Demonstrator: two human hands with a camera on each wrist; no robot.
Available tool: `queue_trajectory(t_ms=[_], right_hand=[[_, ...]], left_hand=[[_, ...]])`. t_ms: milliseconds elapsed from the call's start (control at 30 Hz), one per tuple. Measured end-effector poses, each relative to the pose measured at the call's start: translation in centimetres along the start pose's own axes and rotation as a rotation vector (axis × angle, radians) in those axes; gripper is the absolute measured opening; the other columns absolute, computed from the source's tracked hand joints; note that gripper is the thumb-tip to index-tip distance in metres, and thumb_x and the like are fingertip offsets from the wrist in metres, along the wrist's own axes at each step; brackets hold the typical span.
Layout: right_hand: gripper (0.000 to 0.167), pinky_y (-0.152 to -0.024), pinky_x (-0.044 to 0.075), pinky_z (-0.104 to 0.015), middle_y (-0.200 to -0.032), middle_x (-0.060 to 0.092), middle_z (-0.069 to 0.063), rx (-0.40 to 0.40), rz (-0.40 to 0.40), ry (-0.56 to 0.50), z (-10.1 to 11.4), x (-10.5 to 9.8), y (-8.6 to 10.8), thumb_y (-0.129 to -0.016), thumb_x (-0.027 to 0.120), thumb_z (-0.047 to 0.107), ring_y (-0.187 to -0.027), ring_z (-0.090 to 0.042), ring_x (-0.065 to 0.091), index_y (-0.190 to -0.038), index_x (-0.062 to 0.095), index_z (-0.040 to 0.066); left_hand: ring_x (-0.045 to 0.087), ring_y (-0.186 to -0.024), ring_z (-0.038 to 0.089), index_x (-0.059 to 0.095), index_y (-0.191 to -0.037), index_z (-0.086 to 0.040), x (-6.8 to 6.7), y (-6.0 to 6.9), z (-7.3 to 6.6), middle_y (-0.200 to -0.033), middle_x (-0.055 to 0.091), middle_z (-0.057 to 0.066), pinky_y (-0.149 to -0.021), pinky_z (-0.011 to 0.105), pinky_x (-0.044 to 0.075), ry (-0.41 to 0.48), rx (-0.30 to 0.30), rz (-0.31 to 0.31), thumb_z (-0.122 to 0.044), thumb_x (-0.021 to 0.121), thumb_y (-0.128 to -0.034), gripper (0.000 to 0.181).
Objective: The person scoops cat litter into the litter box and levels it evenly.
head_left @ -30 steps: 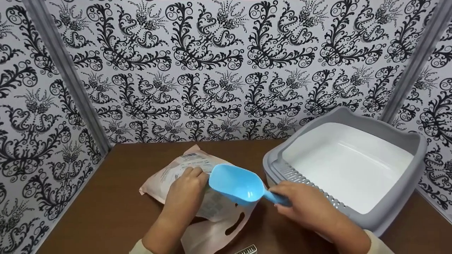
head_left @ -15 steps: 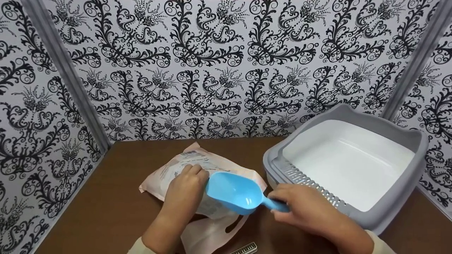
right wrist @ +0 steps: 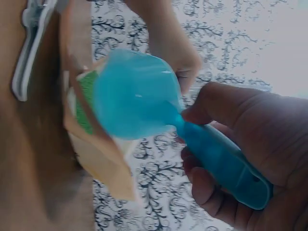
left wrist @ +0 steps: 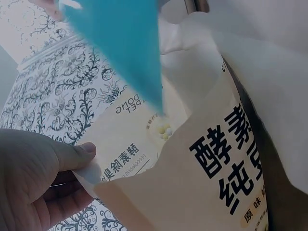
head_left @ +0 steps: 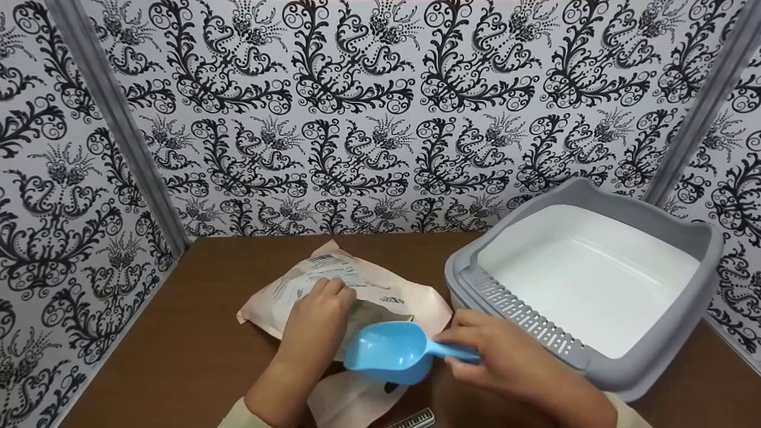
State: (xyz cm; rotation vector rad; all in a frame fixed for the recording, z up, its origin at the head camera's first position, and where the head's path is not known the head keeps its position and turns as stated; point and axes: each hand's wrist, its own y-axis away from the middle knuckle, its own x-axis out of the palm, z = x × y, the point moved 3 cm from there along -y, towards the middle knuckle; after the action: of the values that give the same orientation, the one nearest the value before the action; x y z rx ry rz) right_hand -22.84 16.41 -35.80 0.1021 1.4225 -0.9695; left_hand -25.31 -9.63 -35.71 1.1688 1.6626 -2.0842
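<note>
The left hand (head_left: 318,324) pinches the edge of a pale pink bag (head_left: 351,276) lying on the table; in the left wrist view its thumb and fingers (left wrist: 43,178) hold the rim of the opened bag (left wrist: 192,163). Curled around the handle of a blue scoop (head_left: 389,351) is the right hand (head_left: 505,353), with the scoop's bowl at the bag's mouth. No contents show in the bowl in the head view. Green material (right wrist: 86,98) shows inside the bag in the right wrist view, beside the scoop (right wrist: 137,96).
A grey and white litter tray (head_left: 571,285) with a slotted front ledge stands at the right of the brown table (head_left: 196,309). A small slotted item (head_left: 416,419) lies at the front edge. Patterned walls (head_left: 357,119) enclose the back and sides.
The scoop has moved down towards the bag's mouth and tilted, its bowl lower and nearer the front. The left hand has stayed nearly in place, still holding the bag.
</note>
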Motion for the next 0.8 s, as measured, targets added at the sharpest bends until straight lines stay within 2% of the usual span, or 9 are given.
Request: queue_trajectory(t_ms=[100, 167, 400, 800], right_hand=[[0.035, -0.066, 0.052, -0.016, -0.095, 0.065, 0.009, -0.001, -0.016, 0.006, -0.1, 0.8, -0.1, -0.083, 0.078, 0.016, -0.079, 0.001, 0.054, -0.118, 0.080, 0.020], [0.034, -0.068, 0.054, -0.019, -0.097, 0.067, 0.007, -0.017, -0.034, 0.012, -0.2, 1.3, -0.2, -0.084, 0.078, 0.015, -0.081, -0.002, 0.056, -0.118, 0.079, 0.017], [0.031, -0.072, 0.057, -0.021, -0.095, 0.071, 0.007, -0.078, -0.099, 0.071, -0.4, 2.7, -0.3, -0.081, 0.081, 0.016, -0.082, -0.007, 0.062, -0.112, 0.080, 0.017], [0.027, -0.074, 0.055, -0.022, -0.093, 0.069, 0.010, -0.097, -0.135, 0.139, -0.1, 4.2, -0.6, -0.079, 0.083, 0.016, -0.083, -0.006, 0.061, -0.105, 0.079, 0.019]], left_hand=[[0.062, -0.082, 0.020, 0.073, -0.086, -0.007, 0.1, 0.1, 0.0, -0.087, 0.066, 0.003, -0.064, 0.035, 0.060, 0.001, -0.001, -0.003, 0.009, 0.074, -0.0817, 0.016], [0.062, -0.083, 0.020, 0.073, -0.086, -0.007, 0.2, 0.1, 0.1, -0.087, 0.066, 0.004, -0.063, 0.035, 0.060, 0.005, 0.003, -0.008, 0.009, 0.074, -0.0816, 0.017], [0.062, -0.081, 0.020, 0.072, -0.085, -0.008, 0.4, 0.1, 0.1, -0.085, 0.064, 0.003, -0.062, 0.034, 0.060, 0.015, 0.010, -0.016, 0.004, 0.076, -0.0829, 0.012], [0.061, -0.078, 0.019, 0.071, -0.083, -0.009, 0.5, 0.2, 0.0, -0.082, 0.063, 0.003, -0.062, 0.031, 0.060, -0.023, 0.013, -0.038, -0.003, 0.078, -0.0855, 0.010]])
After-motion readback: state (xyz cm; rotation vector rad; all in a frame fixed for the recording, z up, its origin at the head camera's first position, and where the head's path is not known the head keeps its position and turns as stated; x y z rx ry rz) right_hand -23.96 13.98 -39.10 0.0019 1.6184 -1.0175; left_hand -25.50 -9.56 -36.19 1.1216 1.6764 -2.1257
